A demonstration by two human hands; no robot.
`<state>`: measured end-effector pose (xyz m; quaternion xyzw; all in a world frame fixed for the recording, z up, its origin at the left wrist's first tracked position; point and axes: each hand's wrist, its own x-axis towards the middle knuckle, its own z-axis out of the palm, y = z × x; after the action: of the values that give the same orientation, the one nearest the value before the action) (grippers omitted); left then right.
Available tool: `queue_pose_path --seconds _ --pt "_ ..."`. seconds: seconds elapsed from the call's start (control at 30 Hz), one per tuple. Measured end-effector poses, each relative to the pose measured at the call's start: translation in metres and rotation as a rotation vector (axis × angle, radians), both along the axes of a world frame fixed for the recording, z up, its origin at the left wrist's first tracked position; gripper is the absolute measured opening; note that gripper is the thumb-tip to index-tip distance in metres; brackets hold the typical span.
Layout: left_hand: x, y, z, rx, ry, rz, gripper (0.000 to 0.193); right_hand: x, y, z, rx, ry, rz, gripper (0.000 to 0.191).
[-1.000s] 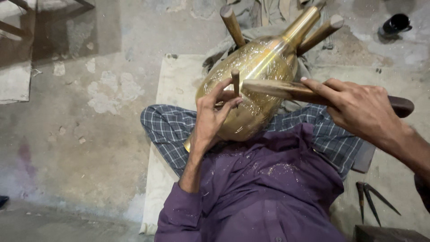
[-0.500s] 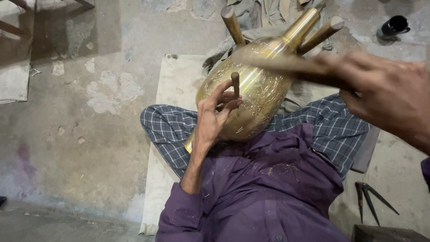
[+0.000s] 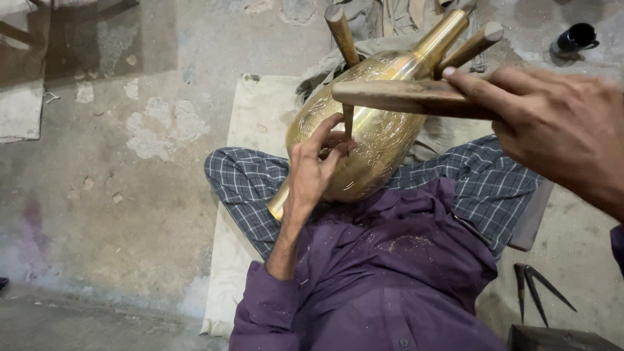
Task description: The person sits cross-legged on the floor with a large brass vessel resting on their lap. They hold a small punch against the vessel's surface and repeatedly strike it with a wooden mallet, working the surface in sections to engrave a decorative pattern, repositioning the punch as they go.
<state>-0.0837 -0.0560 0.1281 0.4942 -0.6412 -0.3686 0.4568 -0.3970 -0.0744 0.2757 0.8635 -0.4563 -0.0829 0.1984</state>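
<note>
Two hands at a brass vase (image 3: pixel 383 130) lying across the lap.

Left hand (image 3: pixel 315 170) pinches a thin punch (image 3: pixel 348 123) upright against the vase; right hand (image 3: pixel 559 127) grips a wooden mallet (image 3: pixel 403 97) above it, apart.

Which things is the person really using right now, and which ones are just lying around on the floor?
In use:
left hand holding a thin chisel against the brass vase
right hand gripping a wooden mallet
two wooden pegs propping the vase

Just lying about:
black cup
pointed metal dividers
dark block
</note>
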Motion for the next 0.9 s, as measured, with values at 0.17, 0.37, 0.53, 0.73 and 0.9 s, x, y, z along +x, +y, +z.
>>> queue_pose_path --seconds 0.17,0.37,0.53,0.73,0.9 --pt "-0.005 0.003 -0.003 0.001 -0.043 0.049 0.051 -0.001 0.003 -0.006 0.11 -0.147 -0.147 0.071" --pt "-0.008 0.007 -0.007 -0.044 -0.035 0.097 0.051 0.0 0.005 -0.007 0.062 -0.267 -0.07 0.074" --pt "-0.008 0.009 -0.007 -0.023 0.0 0.117 0.05 0.002 0.004 -0.005 0.003 -0.087 -0.075 0.061" --pt "-0.01 0.011 -0.01 -0.045 0.013 0.12 0.049 0.003 0.003 -0.008 -0.026 -0.115 0.031 0.06" --pt "-0.01 0.014 -0.018 -0.057 0.038 0.109 0.046 0.001 0.005 -0.011 0.042 -0.173 -0.026 0.067"
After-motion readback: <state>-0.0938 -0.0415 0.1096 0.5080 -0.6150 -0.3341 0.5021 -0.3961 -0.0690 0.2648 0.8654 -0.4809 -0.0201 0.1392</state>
